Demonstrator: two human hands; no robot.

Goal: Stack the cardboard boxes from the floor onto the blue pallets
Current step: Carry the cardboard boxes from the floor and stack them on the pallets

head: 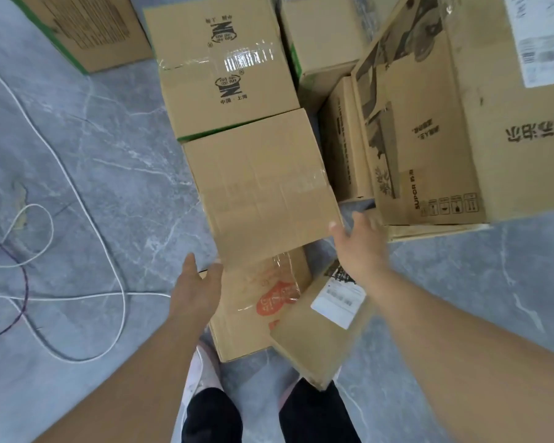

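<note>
Plain taped cardboard box (263,187) sits mid-frame on top of a box with a red logo (263,302). Left hand (199,289) is at its lower left corner, right hand (359,241) at the lower right corner, both with relaxed fingers just touching the edges, not gripping. White cable (77,219) loops over the grey floor (109,139) at left.

Matt brown cardboard boxes (263,187); glossy clear tape (218,60) on seams. Grey marbled floor (109,155), smooth, faint sheen. White paper label (338,302). White plastic-coated cable (77,193).
</note>
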